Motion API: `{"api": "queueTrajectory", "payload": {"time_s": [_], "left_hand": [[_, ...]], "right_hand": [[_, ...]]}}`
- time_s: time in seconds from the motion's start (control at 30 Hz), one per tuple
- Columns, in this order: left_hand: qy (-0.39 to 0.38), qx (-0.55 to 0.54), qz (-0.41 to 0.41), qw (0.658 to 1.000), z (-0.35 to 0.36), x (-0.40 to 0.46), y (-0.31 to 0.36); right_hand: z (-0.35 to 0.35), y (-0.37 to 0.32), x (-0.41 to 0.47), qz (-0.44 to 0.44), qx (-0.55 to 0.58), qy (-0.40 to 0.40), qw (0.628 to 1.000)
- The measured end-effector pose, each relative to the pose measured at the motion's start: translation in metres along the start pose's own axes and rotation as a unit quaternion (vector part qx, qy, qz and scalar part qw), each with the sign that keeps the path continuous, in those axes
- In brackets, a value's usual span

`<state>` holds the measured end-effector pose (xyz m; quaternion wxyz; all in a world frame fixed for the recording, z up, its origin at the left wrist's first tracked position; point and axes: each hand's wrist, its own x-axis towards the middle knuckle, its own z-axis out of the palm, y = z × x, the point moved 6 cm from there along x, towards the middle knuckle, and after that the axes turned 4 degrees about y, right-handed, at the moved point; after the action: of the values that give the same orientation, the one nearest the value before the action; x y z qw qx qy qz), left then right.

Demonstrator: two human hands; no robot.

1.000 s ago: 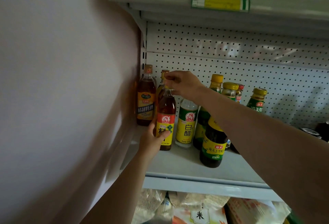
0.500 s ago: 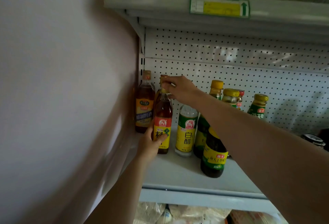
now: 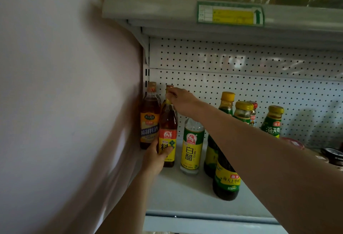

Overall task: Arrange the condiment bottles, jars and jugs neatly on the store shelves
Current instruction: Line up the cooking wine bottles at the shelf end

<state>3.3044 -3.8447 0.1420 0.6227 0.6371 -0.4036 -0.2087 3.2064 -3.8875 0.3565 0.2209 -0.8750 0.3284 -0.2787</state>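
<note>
At the shelf's (image 3: 185, 193) back left corner, hard against the side wall (image 3: 65, 103), stands a brown bottle (image 3: 150, 116), and touching its right side is the amber bottle (image 3: 168, 122) I hold upright with both hands: my left hand (image 3: 155, 156) wraps its label low down, my right hand (image 3: 181, 102) pinches its cap from above. Just right of it, with a narrow gap, stands the vinegar bottle (image 3: 192, 146), then dark bottles (image 3: 225, 178) under my right forearm and green jars (image 3: 272, 122) toward the back edge. The front edge of the shelf lies bare before the left bottles.
</note>
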Motion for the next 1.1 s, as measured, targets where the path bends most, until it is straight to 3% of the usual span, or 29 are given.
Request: {"api": "queueTrajectory", "payload": {"time_s": [1.1], "left_hand": [[0.008, 0.013, 0.027, 1.000, 0.004, 0.026, 0.000]], "right_hand": [[0.013, 0.003, 0.018, 0.101, 0.070, -0.026, 0.992]]}}
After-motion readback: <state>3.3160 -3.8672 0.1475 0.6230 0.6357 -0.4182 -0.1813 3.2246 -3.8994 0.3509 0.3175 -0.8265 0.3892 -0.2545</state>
